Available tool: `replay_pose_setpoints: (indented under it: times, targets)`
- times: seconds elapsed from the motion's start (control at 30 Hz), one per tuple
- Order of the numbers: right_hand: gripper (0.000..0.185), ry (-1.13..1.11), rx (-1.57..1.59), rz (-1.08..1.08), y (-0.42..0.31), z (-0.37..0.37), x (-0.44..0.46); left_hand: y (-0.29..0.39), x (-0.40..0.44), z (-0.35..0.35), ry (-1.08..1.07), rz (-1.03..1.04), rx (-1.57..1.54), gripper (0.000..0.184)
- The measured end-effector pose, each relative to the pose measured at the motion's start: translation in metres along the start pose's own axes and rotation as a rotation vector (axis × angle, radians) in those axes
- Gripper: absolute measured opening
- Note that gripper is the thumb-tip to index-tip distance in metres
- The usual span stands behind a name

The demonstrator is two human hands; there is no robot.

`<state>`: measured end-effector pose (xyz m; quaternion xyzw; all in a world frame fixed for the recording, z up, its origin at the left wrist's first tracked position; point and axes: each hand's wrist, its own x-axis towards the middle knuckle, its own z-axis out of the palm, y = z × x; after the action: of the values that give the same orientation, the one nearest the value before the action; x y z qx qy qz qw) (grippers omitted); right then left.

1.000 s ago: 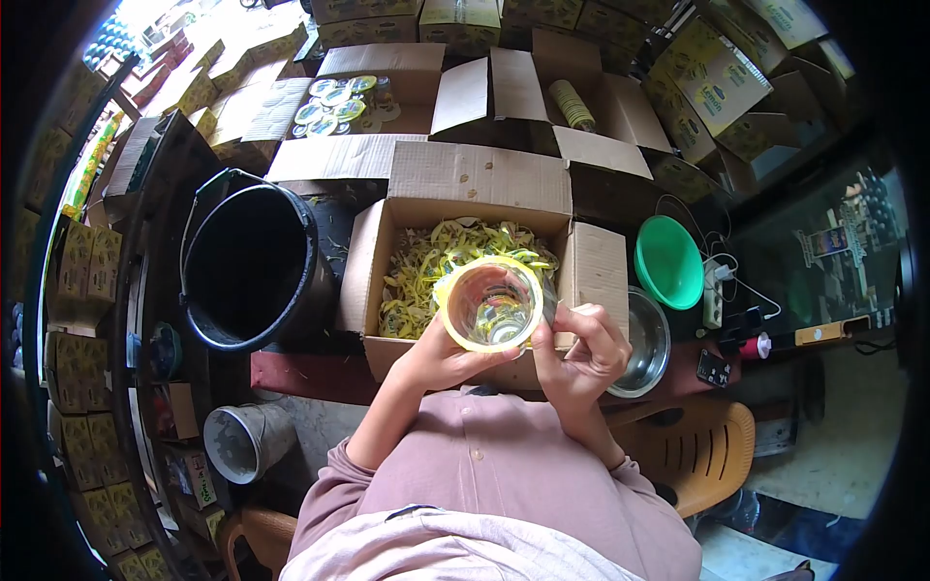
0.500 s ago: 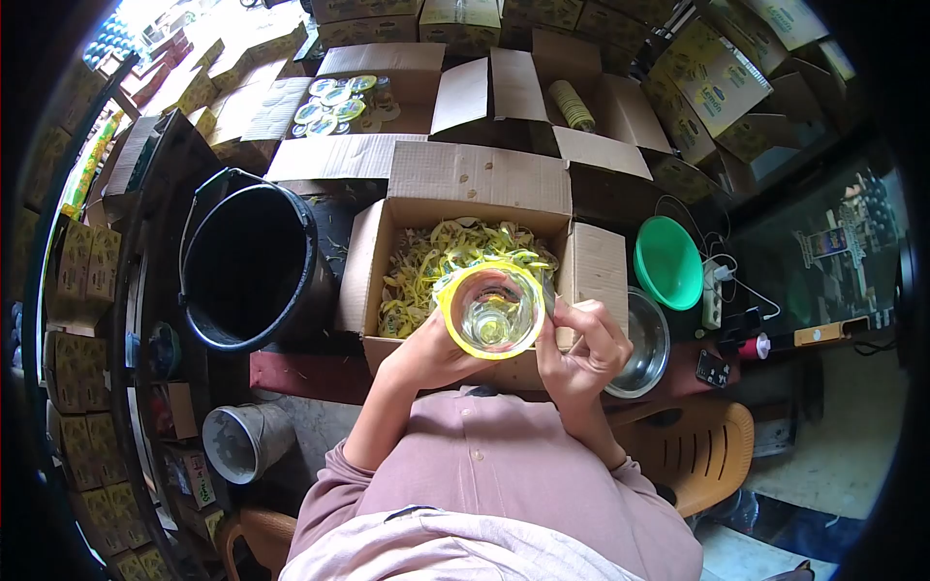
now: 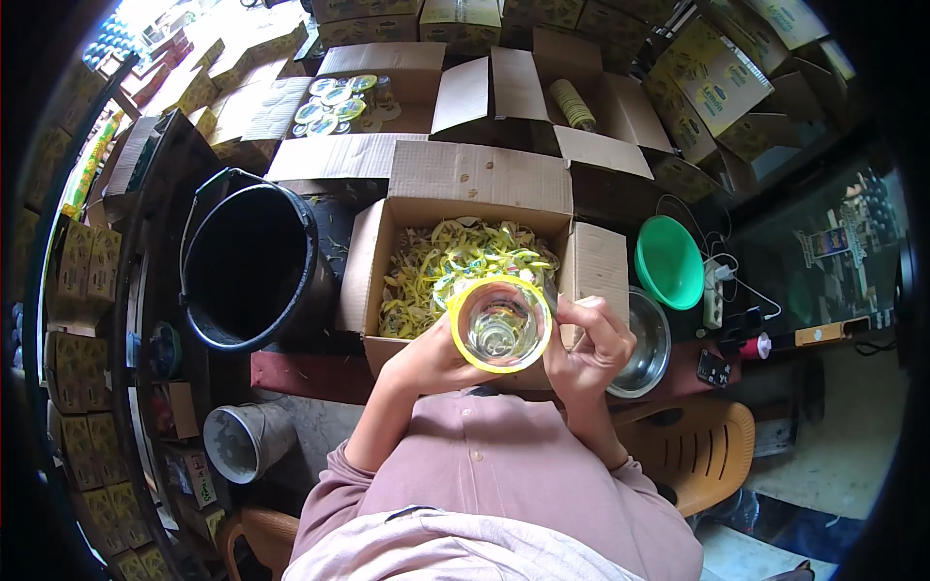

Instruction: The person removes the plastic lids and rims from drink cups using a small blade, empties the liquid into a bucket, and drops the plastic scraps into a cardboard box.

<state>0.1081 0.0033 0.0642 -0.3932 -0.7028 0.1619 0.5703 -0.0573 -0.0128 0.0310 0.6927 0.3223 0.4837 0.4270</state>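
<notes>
My left hand [image 3: 429, 354] is wrapped round a clear plastic cup [image 3: 501, 324] with a yellow rim, its open mouth tilted up towards me. Close against the cup's right side, my right hand [image 3: 591, 347] is closed in a pinch. From its fingertips a thin grey blade-like piece [image 3: 550, 293] sticks up, partly hidden by the rim. Just beyond the cup, an open cardboard box [image 3: 480, 177] holds a heap of yellow-green strips [image 3: 436, 261].
To the left are a black bucket [image 3: 254, 266] and a grey pail [image 3: 248, 442]. A green bowl [image 3: 668, 261] and a clear bowl [image 3: 647, 349] lie right. Behind, one carton contains lidded cups [image 3: 334, 104], another a cup stack [image 3: 572, 105]. A chair [image 3: 712, 450] stands at the right.
The cup has come slightly closer to my body and a little to the right, and both hands have shifted with it. Everything around them stays put.
</notes>
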Motion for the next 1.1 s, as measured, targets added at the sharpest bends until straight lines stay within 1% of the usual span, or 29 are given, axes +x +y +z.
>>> replay_pose_setpoints:
  times: [0.07, 0.3, 0.4, 0.5, 0.6, 0.63, 0.73, 0.83, 0.97, 1.1]
  targets:
    - [0.021, 0.0, 0.021, 0.005, -0.002, 0.0, 0.0, 0.002, -0.001, -0.003, -0.01, 0.024, 0.013, 0.067]
    - [0.021, -0.014, 0.014, 0.012, 0.0, -0.001, -0.001, -0.004, -0.004, 0.002, -0.025, -0.024, -0.112, 0.079]
    - [0.02, -0.012, 0.036, 0.007, -0.002, 0.0, 0.0, -0.002, -0.002, -0.002, -0.011, -0.022, -0.131, 0.071]
    - [0.02, 0.003, 0.046, 0.015, -0.004, 0.002, -0.002, 0.002, 0.002, 0.0, 0.043, -0.034, -0.258, 0.07]
    - [0.02, -0.007, 0.025, 0.001, -0.008, 0.002, -0.003, 0.0, 0.004, 0.003, 0.109, -0.034, -0.296, 0.068]
    - [0.019, -0.007, 0.017, -0.006, -0.009, 0.003, -0.003, -0.007, 0.003, 0.007, 0.149, 0.001, -0.401, 0.069]
    - [0.019, 0.0, -0.015, -0.03, -0.011, 0.005, -0.003, -0.02, 0.001, 0.02, 0.268, 0.061, -0.484, 0.071]
    - [0.018, 0.026, -0.021, -0.028, -0.012, 0.007, -0.001, -0.022, 0.002, 0.017, 0.219, 0.042, -0.493, 0.072]
    - [0.018, 0.054, -0.021, -0.025, -0.012, 0.007, 0.0, -0.016, 0.003, 0.018, 0.224, -0.003, -0.565, 0.07]
    - [0.02, 0.052, -0.05, -0.042, -0.014, 0.007, -0.001, -0.017, 0.003, 0.018, 0.225, 0.024, -0.565, 0.069]
